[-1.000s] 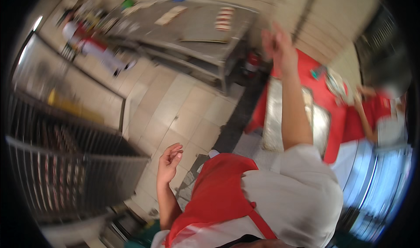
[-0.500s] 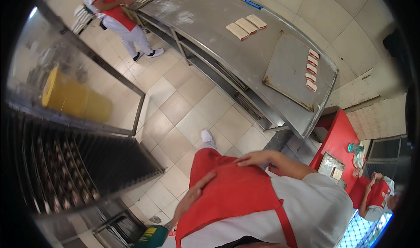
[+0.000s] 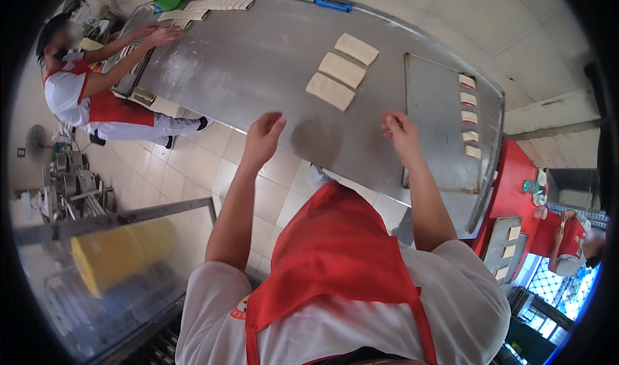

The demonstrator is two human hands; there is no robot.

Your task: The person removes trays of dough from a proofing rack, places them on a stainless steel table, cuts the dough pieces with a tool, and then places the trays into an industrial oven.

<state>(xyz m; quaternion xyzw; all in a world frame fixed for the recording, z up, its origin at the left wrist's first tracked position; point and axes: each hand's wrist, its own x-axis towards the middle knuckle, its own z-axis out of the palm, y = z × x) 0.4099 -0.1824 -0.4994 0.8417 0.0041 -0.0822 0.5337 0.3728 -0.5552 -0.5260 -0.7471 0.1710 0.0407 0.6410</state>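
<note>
**Soft dough slabs (image 3: 342, 70) on the far side**

Both my left hand (image 3: 264, 138) and right hand (image 3: 402, 133) are empty, fingers loosely curled and partly apart. Three slabs lie side by side beyond them on the steel table (image 3: 248, 62), left of the tray (image 3: 431, 130). I judge them light, floppy and easily stretched, best held from underneath, near both short ends.

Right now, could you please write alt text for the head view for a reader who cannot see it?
A person's left hand and right hand, seemingly empty, hover by a steel table bearing three dough slabs. To the right, a tray holds five small dough pieces; a co-worker stands at the table's left end.
</note>
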